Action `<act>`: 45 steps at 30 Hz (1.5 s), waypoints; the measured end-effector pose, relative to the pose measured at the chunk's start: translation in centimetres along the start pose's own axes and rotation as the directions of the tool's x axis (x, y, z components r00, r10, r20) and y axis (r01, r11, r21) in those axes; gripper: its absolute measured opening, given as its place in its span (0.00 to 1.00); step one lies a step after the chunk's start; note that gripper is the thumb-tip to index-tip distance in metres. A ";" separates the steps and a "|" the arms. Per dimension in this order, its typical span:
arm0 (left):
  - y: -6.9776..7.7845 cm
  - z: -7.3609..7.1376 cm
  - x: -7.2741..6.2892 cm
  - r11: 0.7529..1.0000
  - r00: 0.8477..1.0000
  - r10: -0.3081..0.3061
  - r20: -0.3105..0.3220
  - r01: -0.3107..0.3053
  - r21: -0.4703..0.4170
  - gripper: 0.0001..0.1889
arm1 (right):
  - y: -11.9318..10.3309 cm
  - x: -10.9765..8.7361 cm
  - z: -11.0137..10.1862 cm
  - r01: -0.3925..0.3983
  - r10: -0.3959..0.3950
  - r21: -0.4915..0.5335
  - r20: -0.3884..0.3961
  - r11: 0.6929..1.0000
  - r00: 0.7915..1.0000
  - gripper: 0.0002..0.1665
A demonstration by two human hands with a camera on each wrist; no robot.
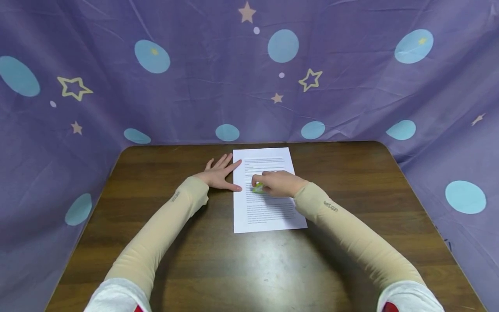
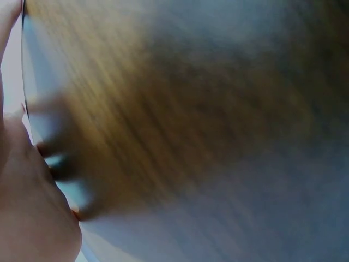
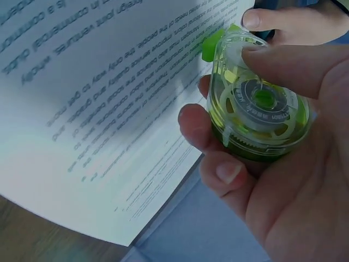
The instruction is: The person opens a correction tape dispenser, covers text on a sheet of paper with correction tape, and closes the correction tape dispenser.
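A printed sheet of paper [image 1: 240, 216] lies on the wooden table, its rows of text facing up. My left hand [image 1: 219, 175] rests at its left edge with fingers spread, the thumb and index fingertip over the margin. In the left wrist view only part of that hand [image 2: 32, 202] shows, at the left border. My right hand [image 1: 281, 183] grips a green and clear correction tape dispenser [image 3: 262, 103] over the middle of the text. The right thumb lies along the dispenser's top side, with fingers curled beneath. Its green tip [image 3: 211, 46] points toward the printed lines.
The brown wooden table [image 1: 187, 260] reaches back to a purple curtain [image 1: 202, 78] with blue dots and stars, which also hangs along both sides. Beige sleeves cover both forearms. Light glares off the tabletop in front of the sheet.
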State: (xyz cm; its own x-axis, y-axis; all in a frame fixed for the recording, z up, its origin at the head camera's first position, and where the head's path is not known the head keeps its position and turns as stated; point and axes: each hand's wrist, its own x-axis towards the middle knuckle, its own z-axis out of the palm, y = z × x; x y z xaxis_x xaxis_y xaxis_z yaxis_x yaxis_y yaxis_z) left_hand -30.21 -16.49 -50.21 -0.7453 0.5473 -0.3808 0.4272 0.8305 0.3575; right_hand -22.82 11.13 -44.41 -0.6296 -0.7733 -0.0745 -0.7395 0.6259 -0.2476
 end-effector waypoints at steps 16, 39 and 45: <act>1.2 -0.8 -1.1 1.000 1.000 0.001 -0.008 -0.001 0.017 0.59 | -0.9 1.7 0.2 -0.009 0.009 0.009 0.069 1.000 0.998 0.17; 1.4 -0.8 -1.2 1.000 1.000 0.017 -0.007 -0.016 0.025 0.64 | -2.5 3.2 -0.5 -0.044 0.049 -0.039 0.142 0.998 0.989 0.17; 1.5 -0.8 -1.4 0.999 1.000 0.001 -0.013 0.000 0.047 0.62 | -2.5 3.1 -0.3 -0.047 0.052 -0.043 0.134 0.998 0.990 0.18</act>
State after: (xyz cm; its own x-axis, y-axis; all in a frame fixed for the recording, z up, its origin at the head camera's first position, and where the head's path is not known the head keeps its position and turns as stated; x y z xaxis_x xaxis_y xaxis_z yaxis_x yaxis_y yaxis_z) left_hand -28.92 -16.15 -48.45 -0.7513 0.5465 -0.3698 0.4509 0.8344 0.3170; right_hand -22.98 7.21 -43.70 -0.6296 -0.7462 -0.2165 -0.7188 0.6651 -0.2024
